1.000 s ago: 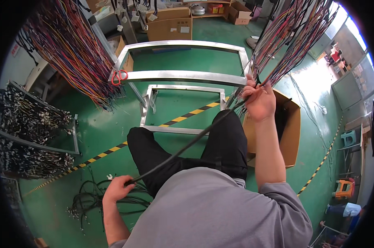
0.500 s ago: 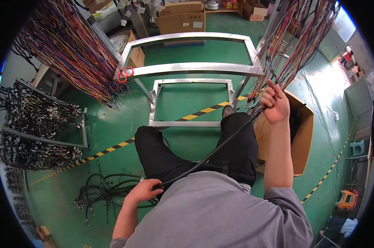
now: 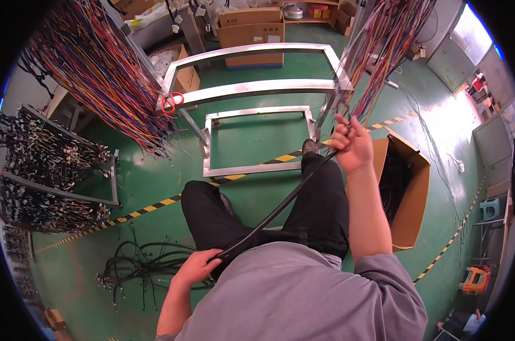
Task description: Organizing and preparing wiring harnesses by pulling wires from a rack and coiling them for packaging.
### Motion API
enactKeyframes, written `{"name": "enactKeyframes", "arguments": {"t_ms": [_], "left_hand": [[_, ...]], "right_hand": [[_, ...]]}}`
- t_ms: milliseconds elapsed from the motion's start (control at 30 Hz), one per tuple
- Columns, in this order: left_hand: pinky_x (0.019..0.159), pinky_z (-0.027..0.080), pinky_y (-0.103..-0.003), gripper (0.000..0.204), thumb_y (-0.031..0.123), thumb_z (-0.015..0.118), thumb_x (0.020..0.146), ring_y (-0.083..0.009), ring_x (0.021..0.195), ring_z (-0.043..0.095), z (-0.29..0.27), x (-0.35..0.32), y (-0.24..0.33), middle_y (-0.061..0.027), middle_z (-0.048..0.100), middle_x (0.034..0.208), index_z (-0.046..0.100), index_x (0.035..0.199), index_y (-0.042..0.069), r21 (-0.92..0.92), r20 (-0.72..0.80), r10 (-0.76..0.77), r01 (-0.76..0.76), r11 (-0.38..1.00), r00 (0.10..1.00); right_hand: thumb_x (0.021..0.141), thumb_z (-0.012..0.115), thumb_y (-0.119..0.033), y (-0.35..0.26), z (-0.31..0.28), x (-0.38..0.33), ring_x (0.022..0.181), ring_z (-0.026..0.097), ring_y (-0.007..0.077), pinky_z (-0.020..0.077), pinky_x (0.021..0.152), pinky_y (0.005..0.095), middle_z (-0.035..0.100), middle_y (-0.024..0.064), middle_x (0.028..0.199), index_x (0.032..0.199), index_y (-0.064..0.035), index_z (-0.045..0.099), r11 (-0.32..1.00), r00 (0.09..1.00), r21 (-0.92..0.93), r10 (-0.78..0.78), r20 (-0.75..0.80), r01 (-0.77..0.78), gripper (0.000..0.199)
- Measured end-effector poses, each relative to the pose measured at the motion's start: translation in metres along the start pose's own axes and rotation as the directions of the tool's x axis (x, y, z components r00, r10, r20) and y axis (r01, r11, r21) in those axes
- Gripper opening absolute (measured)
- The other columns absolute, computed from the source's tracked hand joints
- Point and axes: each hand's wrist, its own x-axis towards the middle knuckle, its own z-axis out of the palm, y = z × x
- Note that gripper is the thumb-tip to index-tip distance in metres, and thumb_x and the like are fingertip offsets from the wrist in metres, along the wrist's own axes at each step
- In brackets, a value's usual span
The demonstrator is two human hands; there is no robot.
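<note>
A long black sleeved cable [image 3: 281, 206] runs slantwise across my lap. My left hand [image 3: 198, 266] is closed around its lower part beside my hip, thumb along the top. My right hand [image 3: 353, 149] is raised at the right, beyond my knee, with curled fingers gripping the cable's upper end. Thin dark wire ends show around those fingers, close to the hanging coloured wires [image 3: 377, 57]; whether they touch these I cannot tell.
Before me stands a metal frame [image 3: 257, 87] with red-handled scissors [image 3: 172, 103] on its left corner. Coloured wire bundles [image 3: 98, 74] hang left. An open cardboard box [image 3: 415, 204] holding black cables stands right. Coiled black cables [image 3: 146, 264] lie on the floor at left.
My right hand has shifted left and slightly down in view, still gripping the cable end. The hanging wires at right have swung left. My left hand keeps its hold near my hip.
</note>
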Motion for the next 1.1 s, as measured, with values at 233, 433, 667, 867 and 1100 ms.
{"name": "enactKeyframes", "arguments": {"t_ms": [233, 433, 667, 867, 1100], "left_hand": [[0.069, 0.053, -0.03, 0.021, 0.011, 0.07, 0.09, -0.0113, 0.073, 0.064, -0.024, -0.061, -0.048, -0.0041, 0.071, 0.084, 0.072, 0.108, 0.001, -0.136, 0.004, -0.322, 0.32, 0.938, 0.947], [0.08, 0.055, -0.031, 0.027, 0.012, 0.071, 0.09, -0.0163, 0.092, 0.069, -0.018, -0.035, -0.016, -0.0096, 0.075, 0.097, 0.071, 0.114, 0.0, -0.124, 0.109, -0.218, 0.231, 0.965, 0.97], [0.096, 0.052, -0.036, 0.029, 0.017, 0.061, 0.097, -0.0213, 0.105, 0.07, 0.0, 0.04, 0.012, -0.0128, 0.075, 0.11, 0.07, 0.119, 0.001, -0.184, 0.247, -0.094, 0.142, 0.973, 0.965], [0.063, 0.045, -0.028, 0.022, 0.012, 0.056, 0.097, -0.0093, 0.066, 0.052, -0.037, 0.023, 0.032, 0.001, 0.058, 0.071, 0.073, 0.11, 0.007, -0.102, 0.182, -0.087, 0.107, 0.989, 0.979], [0.059, 0.037, -0.024, 0.021, 0.012, 0.056, 0.098, -0.0044, 0.063, 0.043, -0.054, 0.007, 0.021, 0.0072, 0.049, 0.069, 0.073, 0.108, 0.007, -0.147, 0.418, -0.226, 0.311, 0.939, 0.88]], "right_hand": [[0.108, 0.052, -0.015, 0.087, 0.027, -0.017, 0.071, 0.049, 0.0126, 0.0427, 0.066, 0.027, 0.055, 0.0015, 0.088, 0.137, -0.0028, 0.054, 0.999, 0.999, -0.045, -0.005, -0.044, 0.003, 0.032], [0.109, 0.049, -0.01, 0.138, 0.015, -0.071, 0.083, 0.063, 0.021, 0.0576, 0.081, 0.0406, 0.063, 0.0091, 0.096, 0.134, -0.0057, 0.054, 0.981, 0.992, -0.15, 0.128, 0.003, -0.126, 0.026], [0.106, 0.054, -0.018, 0.146, 0.03, -0.11, 0.108, 0.064, 0.0321, 0.0529, 0.101, 0.0506, 0.067, 0.0176, 0.114, 0.123, -0.0012, 0.061, 0.928, 0.951, 0.21, 0.31, 0.017, -0.307, 0.025], [0.108, 0.047, -0.022, 0.072, -0.032, -0.092, 0.117, 0.064, 0.04, 0.0517, 0.105, 0.0576, 0.066, 0.0244, 0.12, 0.105, 0.0032, 0.06, 0.962, 0.979, 0.268, 0.099, -0.176, -0.049, 0.028], [0.11, 0.052, -0.024, -0.112, -0.088, -0.114, 0.094, 0.064, 0.0209, 0.0555, 0.09, 0.046, 0.064, 0.007, 0.098, 0.098, -0.0075, 0.06, 0.97, 0.969, -0.158, -0.207, -0.134, 0.185, 0.022]]}}
